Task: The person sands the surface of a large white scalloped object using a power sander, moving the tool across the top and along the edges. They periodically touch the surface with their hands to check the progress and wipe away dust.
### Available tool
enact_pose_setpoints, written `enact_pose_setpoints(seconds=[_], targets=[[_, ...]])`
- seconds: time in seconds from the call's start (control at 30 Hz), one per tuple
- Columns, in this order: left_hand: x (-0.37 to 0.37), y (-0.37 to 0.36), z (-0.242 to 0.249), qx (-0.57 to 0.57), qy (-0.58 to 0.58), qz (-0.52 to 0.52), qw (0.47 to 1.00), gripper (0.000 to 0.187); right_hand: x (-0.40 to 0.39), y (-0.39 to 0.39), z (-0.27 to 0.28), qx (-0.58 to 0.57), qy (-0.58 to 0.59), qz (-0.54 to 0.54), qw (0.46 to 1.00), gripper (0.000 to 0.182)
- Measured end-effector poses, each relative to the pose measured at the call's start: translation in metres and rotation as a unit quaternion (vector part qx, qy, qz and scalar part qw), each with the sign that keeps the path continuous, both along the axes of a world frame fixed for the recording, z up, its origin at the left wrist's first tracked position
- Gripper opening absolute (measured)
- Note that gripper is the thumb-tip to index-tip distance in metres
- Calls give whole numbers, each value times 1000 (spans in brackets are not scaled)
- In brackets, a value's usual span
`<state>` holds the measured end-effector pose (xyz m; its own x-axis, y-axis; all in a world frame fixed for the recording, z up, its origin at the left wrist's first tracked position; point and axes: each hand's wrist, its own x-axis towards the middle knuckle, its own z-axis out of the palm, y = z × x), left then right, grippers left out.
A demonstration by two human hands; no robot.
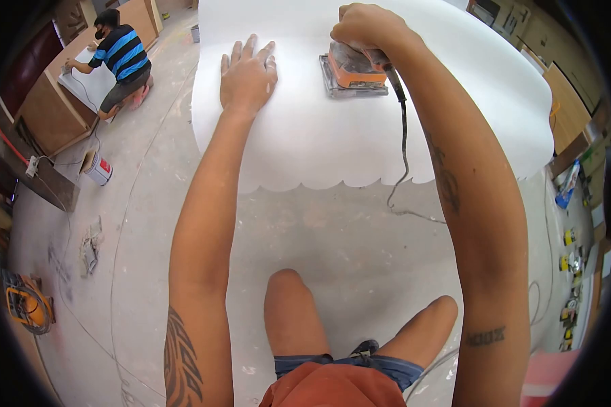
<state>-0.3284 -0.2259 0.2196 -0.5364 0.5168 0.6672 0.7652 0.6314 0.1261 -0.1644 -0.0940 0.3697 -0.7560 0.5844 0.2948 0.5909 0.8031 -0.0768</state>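
A large white panel [299,146] with a scalloped near edge lies in front of me. My left hand [248,76] rests flat on it, fingers spread, with whitish dust on the skin. My right hand [368,28] is closed round the top of an orange and grey electric sander [353,71], whose flat base sits on the panel. From the sander a black cord [405,129] runs down over the scalloped edge to the floor. My fingers partly hide the sander's upper body.
At the far left a co-worker [122,57] kneels by a wooden cabinet [51,112]. A paint can [97,167], a yellow-orange machine [30,303] and loose cords lie on the dusty floor [149,224]. Several small tools [570,285] line the right side.
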Motion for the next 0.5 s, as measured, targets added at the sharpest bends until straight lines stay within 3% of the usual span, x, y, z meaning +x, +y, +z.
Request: enact_pose_setpoints(seconds=[0.1, 0.2, 0.5], targets=[[-3, -1, 1, 31, 4, -12, 999, 45, -16, -2, 5, -18, -22, -9, 1000, 44], [-1, -5, 0, 53, -5, -38, 998, 42, -22, -4, -2, -20, 56, -17, 998, 42], [-4, -6, 0, 93, 10, -55, 994, 38, -23, -29, 5, -5, -7, 11, 1000, 35]])
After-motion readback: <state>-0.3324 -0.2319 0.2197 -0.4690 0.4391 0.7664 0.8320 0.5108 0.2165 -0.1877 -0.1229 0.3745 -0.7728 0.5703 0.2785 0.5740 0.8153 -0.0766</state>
